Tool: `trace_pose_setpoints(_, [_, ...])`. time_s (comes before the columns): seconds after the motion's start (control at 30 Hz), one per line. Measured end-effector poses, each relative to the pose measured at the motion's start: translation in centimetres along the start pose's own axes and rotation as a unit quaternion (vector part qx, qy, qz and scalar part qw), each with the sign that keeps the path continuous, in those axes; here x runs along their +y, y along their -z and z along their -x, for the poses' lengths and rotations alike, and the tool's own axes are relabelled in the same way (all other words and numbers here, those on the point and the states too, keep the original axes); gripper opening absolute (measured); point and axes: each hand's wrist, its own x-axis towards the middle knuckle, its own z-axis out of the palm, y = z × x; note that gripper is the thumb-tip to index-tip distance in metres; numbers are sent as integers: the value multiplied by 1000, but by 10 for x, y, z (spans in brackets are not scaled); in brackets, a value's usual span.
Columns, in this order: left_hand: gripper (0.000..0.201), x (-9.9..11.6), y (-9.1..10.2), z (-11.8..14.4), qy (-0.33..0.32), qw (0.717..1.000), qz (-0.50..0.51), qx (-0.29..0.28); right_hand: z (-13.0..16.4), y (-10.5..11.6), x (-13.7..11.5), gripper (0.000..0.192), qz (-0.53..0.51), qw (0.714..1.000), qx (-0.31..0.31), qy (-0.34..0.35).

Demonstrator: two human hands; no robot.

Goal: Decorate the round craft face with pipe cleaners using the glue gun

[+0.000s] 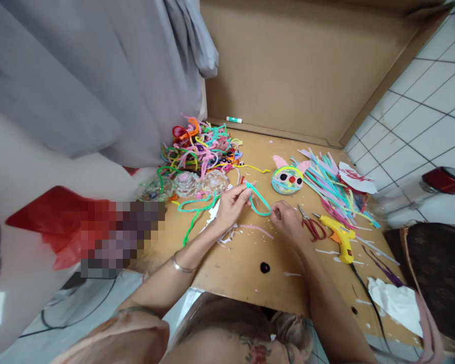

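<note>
My left hand (231, 205) pinches one end of a teal pipe cleaner (258, 198) that is bent into a loop over the cardboard sheet (246, 263). My right hand (286, 220) pinches the other end of that loop at its lower right. A round craft face (287, 180) with pink ears, wrapped in coloured pipe cleaners, lies just beyond the loop. A green pipe cleaner (195, 212) lies to the left of my left hand.
A tangled heap of coloured pipe cleaners (200, 144) sits at the back left, with clear plastic domes (187, 184) in front. Straight pipe cleaners (331, 184), red scissors (313, 227) and a yellow glue gun (341, 237) lie to the right. A brown bag (436, 268) stands far right.
</note>
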Motion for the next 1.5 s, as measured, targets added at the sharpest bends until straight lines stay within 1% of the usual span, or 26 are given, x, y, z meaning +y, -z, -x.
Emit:
trace_pose_setpoints(0.2, [39, 2, -2, 0, 13, 1000, 17, -2, 0, -2, 3, 10, 9, 1000, -5, 9])
trace_pose_setpoints(0.53, [43, 9, -5, 1, 43, 998, 49, 14, 2, -8, 5, 12, 39, 998, -37, 19])
trace_pose_setpoints(0.7, [43, 12, -5, 1, 44, 998, 43, 13, 2, -8, 5, 14, 46, 997, -54, 20])
trace_pose_setpoints(0.87, [45, 12, -5, 1, 50, 997, 50, 11, 4, -8, 4, 14, 62, 997, -46, 33])
trace_pose_setpoints(1.07, [44, 7, -6, 1, 62, 996, 70, 13, 5, -8, 2, 15, 72, 996, -45, 32])
trace_pose_setpoints(1.2, [43, 8, -7, 1, 61, 995, 74, 12, 4, -2, -2, 14, 48, 998, -44, 21])
trace_pose_setpoints(1.3, [44, 13, -6, 0, 61, 995, 75, 21, 2, 6, -6, 13, 1, 997, -75, 9])
trace_pose_setpoints(1.4, [48, 16, -5, -3, 65, 993, 90, 38, 1, 13, -11, 12, -39, 994, -99, -6])
trace_pose_setpoints(1.5, [49, 12, -4, -7, 69, 988, 118, 73, 0, 16, -13, 11, -57, 992, -108, -19])
